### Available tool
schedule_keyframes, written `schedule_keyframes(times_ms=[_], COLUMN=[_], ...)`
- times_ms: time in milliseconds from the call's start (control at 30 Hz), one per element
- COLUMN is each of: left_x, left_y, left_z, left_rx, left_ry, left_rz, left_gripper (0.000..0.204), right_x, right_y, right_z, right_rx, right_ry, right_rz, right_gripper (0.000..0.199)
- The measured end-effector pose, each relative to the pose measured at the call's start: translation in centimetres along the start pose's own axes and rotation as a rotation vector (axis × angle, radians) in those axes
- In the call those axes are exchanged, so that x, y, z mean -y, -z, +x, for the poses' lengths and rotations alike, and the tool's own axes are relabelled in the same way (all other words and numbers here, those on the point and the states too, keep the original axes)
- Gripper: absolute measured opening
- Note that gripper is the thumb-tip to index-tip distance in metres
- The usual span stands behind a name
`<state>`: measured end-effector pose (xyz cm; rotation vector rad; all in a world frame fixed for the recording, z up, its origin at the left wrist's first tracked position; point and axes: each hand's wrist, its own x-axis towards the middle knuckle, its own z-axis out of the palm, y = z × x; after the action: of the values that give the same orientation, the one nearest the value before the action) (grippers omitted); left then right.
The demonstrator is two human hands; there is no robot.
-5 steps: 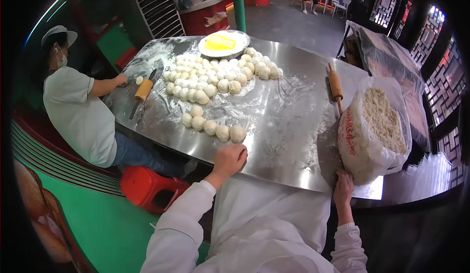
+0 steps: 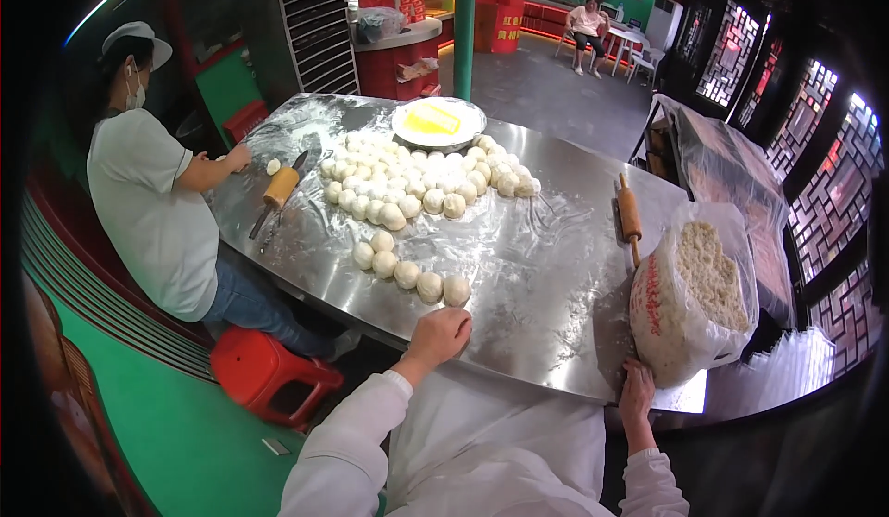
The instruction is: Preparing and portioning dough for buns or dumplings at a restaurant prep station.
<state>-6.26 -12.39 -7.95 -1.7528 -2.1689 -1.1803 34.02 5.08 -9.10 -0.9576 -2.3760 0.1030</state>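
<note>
My left hand [image 2: 439, 334] rests on the near edge of the floured steel table [image 2: 537, 276], fingers curled, just below a short row of dough balls [image 2: 407, 273]. The nearest ball [image 2: 457, 290] lies a little beyond its knuckles. My right hand [image 2: 637, 389] grips the table's front edge at the foot of a large clear plastic bag [image 2: 693, 296] filled with pale crumbly filling. A big cluster of dough balls [image 2: 417, 179] covers the table's middle.
A wooden rolling pin [image 2: 630, 216] lies left of the bag. A white plate with yellow filling [image 2: 437, 122] sits at the far edge. A seated person in cap and mask works at the left beside another rolling pin [image 2: 281, 186]. A red stool [image 2: 269, 373] stands below.
</note>
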Motion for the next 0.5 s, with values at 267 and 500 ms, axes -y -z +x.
schedule_keyframes(times_ms=[267,500], left_x=[0.1,0.9], left_y=[0.8,0.4], left_z=[0.8,1.3], left_rx=[-0.053,0.000], left_ry=[-0.007,-0.022], left_rz=[-0.061,-0.145], left_gripper=[0.006,0.007], right_x=[6.5,16.1], right_y=[-2.1,-7.8], right_z=[4.3,16.6], right_rx=[0.010,0.128], right_ry=[0.058,0.160], right_rz=[-0.018,0.460], right_gripper=[0.026,0.020])
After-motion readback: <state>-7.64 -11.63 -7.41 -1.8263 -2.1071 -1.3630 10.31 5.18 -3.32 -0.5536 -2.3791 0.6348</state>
